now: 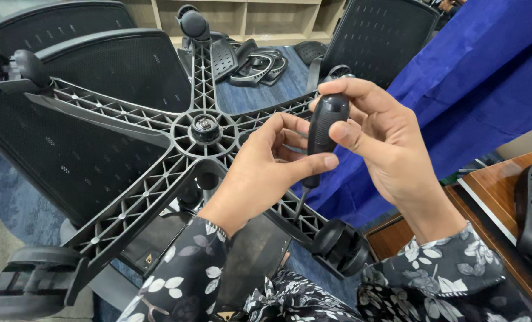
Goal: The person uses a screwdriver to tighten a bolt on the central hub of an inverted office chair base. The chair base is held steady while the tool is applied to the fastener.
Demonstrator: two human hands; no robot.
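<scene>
Floral sleeves point(188, 274) lead to both hands, the right hand point(379, 143) and left hand point(266, 167), whose fingers point(313, 162) close around a rigid, light-looking black screwdriver point(325, 128), best held by its thick handle above the thin shaft.

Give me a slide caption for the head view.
Both hands, left and right, grip a black screwdriver above an upturned chair base.

Black ribbed plastic five-arm chair base point(158, 155), black casters. Black-handled screwdriver point(324, 134). Sleeves point(188, 268) dark, printed with white and grey flowers. Black mesh chair backs point(108, 71). Bright blue cloth point(480, 77). Mottled blue carpet point(9, 197). Reddish-brown wooden table point(486, 191).
</scene>
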